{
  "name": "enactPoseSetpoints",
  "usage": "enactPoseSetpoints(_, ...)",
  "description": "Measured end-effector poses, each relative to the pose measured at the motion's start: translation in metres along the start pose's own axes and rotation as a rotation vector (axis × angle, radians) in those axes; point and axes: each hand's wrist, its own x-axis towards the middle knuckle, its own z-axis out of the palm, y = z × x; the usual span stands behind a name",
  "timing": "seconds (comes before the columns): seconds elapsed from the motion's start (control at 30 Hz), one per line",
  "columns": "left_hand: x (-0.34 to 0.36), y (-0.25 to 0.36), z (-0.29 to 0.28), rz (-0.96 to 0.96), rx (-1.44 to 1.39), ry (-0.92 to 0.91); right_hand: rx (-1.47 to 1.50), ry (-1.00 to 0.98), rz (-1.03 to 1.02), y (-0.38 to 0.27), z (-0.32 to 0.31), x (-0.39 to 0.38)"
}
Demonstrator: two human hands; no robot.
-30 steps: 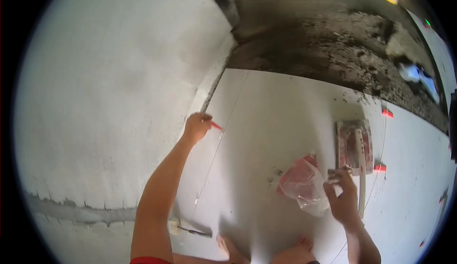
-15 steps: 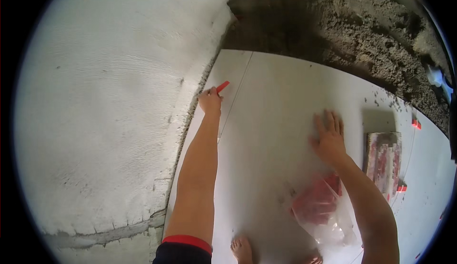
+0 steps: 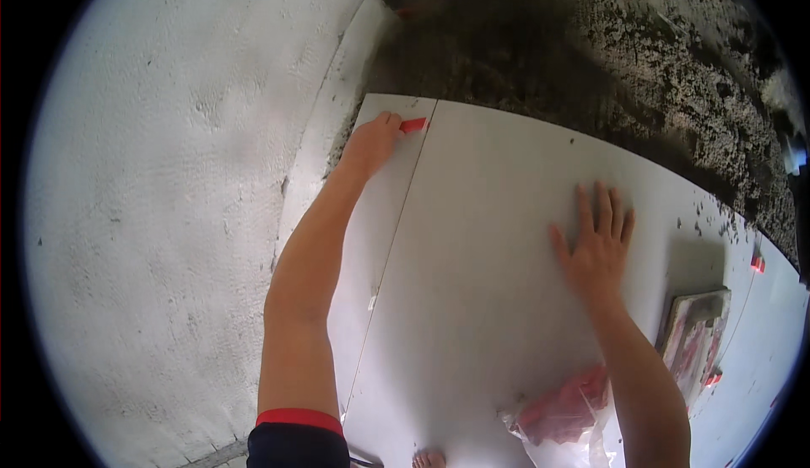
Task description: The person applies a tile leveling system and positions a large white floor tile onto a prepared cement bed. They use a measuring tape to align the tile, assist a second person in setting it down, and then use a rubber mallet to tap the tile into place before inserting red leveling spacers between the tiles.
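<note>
My left hand (image 3: 371, 146) is closed on a red tile levelling wedge (image 3: 413, 125), pinching its near end. The wedge's tip points right, at the joint between a narrow strip of tile (image 3: 386, 194) and a large pale floor tile (image 3: 472, 240), close to their far edge. Whether the tip sits in a clip there, I cannot tell. My right hand (image 3: 597, 257) rests flat on the large tile with its fingers spread, holding nothing. Further down the same joint stands a small white clip (image 3: 372, 303).
A rough pale wall (image 3: 194, 173) rises at the left. Beyond the tiles lies dark ground with crumbly mortar (image 3: 650, 63). A clear bag of red pieces (image 3: 564, 413) and a stained block (image 3: 699, 329) lie at right. More red wedges (image 3: 758, 264) sit along the right joint.
My left hand has moved the wedge farther along the strip, turning it until its tip reaches the joint. My right hand has shifted slightly, fingers spread wider. The view has tilted.
</note>
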Motion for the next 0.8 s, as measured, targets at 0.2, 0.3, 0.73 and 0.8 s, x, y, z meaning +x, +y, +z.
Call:
enactPoseSetpoints(0.2,-0.002,-0.008,0.003,0.157,-0.066,0.011,0.045,-0.05,0.005,-0.007,-0.005,0.011)
enactPoseSetpoints(0.3,0.014,0.0,-0.002,0.137,-0.201,0.064,0.057,-0.054,-0.008,-0.004,-0.004,0.015)
enactPoseSetpoints(0.73,0.03,0.064,-0.009,-0.57,-0.181,-0.048,0.05,-0.057,-0.039,-0.001,-0.004,0.013)
enactPoseSetpoints(0.8,0.032,0.06,-0.005,-0.508,-0.203,-0.062,0.047,-0.045,-0.041,0.001,0.0,0.015)
